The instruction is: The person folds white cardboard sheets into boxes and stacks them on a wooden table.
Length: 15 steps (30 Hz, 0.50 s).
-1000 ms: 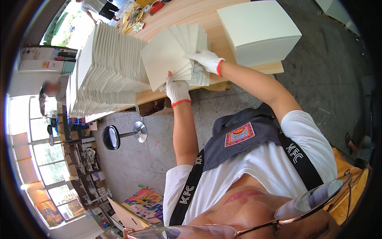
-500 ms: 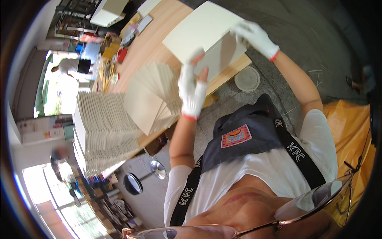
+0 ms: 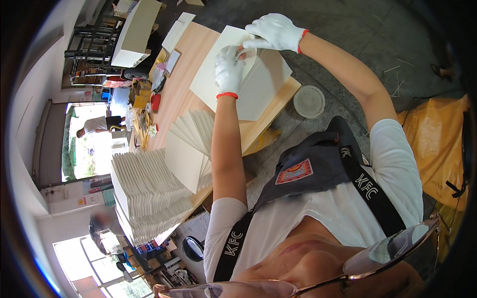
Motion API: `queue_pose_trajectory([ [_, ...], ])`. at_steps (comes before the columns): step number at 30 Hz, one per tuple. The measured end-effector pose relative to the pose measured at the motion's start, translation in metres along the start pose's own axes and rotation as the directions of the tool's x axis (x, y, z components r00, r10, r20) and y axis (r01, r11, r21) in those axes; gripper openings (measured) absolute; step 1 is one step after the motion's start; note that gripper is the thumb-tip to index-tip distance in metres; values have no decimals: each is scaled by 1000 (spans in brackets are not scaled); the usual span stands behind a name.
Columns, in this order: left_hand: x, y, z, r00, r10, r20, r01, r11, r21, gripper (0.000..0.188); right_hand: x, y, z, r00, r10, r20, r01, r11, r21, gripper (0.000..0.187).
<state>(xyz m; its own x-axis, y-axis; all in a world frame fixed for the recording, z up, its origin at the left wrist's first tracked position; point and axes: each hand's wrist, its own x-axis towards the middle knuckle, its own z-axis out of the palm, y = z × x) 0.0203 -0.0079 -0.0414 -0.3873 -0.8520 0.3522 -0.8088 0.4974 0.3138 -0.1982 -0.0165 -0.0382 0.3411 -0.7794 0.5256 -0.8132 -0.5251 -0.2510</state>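
Observation:
A large cream-white sheet (image 3: 266,82) of card or thin board lies on the wooden table in front of me, with a line running across it like a fold or panel edge. Both my hands wear white knitted gloves with red cuffs and come together over its far part. My left hand (image 3: 229,69) is closed, its fingers curled in close to the sheet; what they grip is hidden. From the right reaches my right hand (image 3: 277,33), fingers stretched leftward and thumb apart, close to the left fingertips.
Left of my left arm a fanned pile of white boards (image 3: 191,144) adjoins a tall stack (image 3: 149,193). A round pale bucket (image 3: 309,102) stands on the floor by the table edge (image 3: 278,107). Orange sheeting (image 3: 435,144) hangs at right. Two people are farther off at left.
My hands were apart, the left raised with fingers spread, the right at the sheet's right edge. Both have moved farther over the sheet and met; the left fingers have curled in.

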Motion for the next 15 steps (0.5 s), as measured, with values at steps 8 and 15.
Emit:
queue_pose_trajectory([
  [8, -5, 12, -10, 996, -41, 81, 63, 955, -290, 31, -8, -15, 20, 920, 382, 90, -371, 773, 515, 49],
  [15, -4, 17, -10, 991, -84, 101, 115, 924, -364, 36, -13, -7, 40, 928, 371, -19, -313, 810, 496, 42],
])
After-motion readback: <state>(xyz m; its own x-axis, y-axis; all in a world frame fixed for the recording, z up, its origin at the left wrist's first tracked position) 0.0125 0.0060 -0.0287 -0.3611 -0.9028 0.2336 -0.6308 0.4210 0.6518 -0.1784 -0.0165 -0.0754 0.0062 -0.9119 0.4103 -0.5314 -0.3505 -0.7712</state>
